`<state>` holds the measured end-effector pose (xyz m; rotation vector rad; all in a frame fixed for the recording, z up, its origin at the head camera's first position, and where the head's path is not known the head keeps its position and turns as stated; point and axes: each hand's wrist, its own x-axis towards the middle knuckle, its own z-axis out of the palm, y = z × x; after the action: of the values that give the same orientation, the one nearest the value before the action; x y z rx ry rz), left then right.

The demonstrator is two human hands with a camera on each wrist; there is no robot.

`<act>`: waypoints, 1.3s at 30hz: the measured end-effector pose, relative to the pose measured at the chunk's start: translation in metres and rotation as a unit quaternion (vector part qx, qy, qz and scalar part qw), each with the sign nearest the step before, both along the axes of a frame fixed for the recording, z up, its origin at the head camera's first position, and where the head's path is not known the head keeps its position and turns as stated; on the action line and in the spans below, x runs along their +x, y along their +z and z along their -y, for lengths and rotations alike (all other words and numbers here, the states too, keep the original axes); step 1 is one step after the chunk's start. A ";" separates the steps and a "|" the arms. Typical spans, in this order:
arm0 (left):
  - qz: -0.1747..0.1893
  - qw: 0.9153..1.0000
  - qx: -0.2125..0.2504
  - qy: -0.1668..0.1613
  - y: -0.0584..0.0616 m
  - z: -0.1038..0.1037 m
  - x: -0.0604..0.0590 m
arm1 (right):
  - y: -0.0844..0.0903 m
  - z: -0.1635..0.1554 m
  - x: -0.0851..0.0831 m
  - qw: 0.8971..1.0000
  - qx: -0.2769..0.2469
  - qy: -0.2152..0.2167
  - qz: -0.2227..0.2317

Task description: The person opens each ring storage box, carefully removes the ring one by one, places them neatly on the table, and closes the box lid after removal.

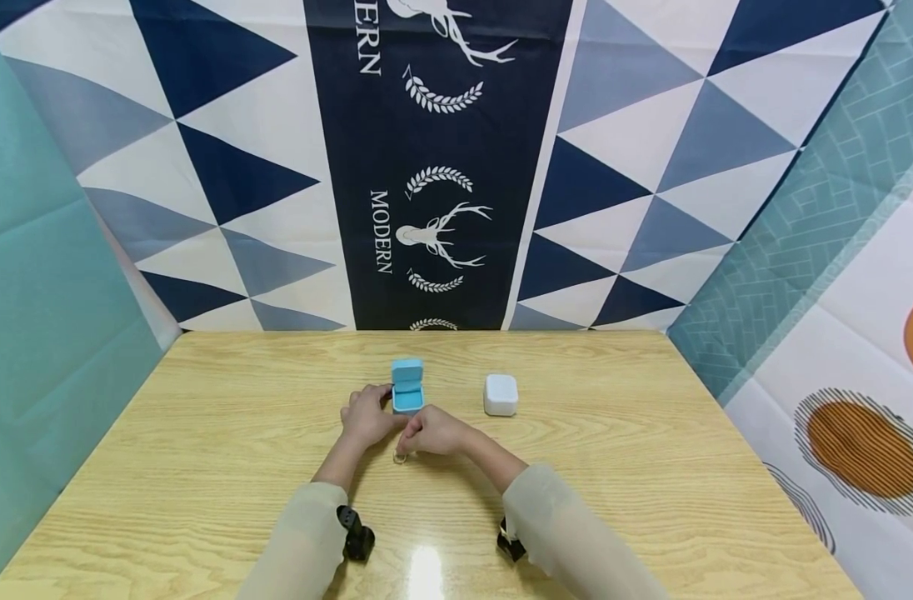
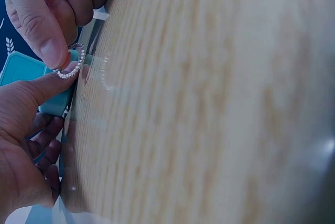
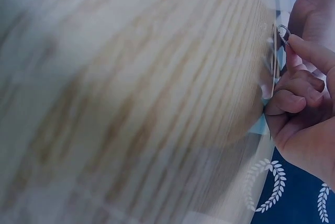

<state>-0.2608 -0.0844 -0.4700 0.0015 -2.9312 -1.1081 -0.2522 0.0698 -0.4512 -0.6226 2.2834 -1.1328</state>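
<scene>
I see the right hand (image 1: 436, 433) pinching the ring (image 2: 69, 67) at fingertip and thumb just beside the left hand (image 1: 366, 414) gripping the blue box (image 1: 407, 388); it may slip onto the bench (image 1: 202, 433).

Open box (image 1: 407, 387) mid-table (image 1: 651, 467), closed box (image 1: 500, 394) to its right, ring (image 1: 400, 457) & hands just in front

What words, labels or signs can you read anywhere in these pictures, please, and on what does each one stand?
"MODERN": white letters running sideways on the dark blue backdrop cloth, beside the white deer emblem.
"ERN": the cut-off end of the same word, at the top edge of that cloth.
Nothing readable on the blue ring box, the white box, the ring or the table.
</scene>
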 end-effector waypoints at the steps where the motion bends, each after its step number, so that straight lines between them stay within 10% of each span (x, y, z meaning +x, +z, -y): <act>1: -0.001 1.000 0.000 0.000 0.000 0.000 0.000 | 0.000 0.000 0.000 1.000 -0.001 -0.001 -0.001; 39: -0.003 1.000 0.002 0.000 0.001 0.000 0.003 | 0.000 0.006 0.010 0.998 0.044 -0.016 -0.049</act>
<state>-0.2581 -0.0844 -0.4691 -0.0012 -2.9248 -1.1112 -0.2426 0.0634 -0.4517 -0.6215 2.4210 -1.0303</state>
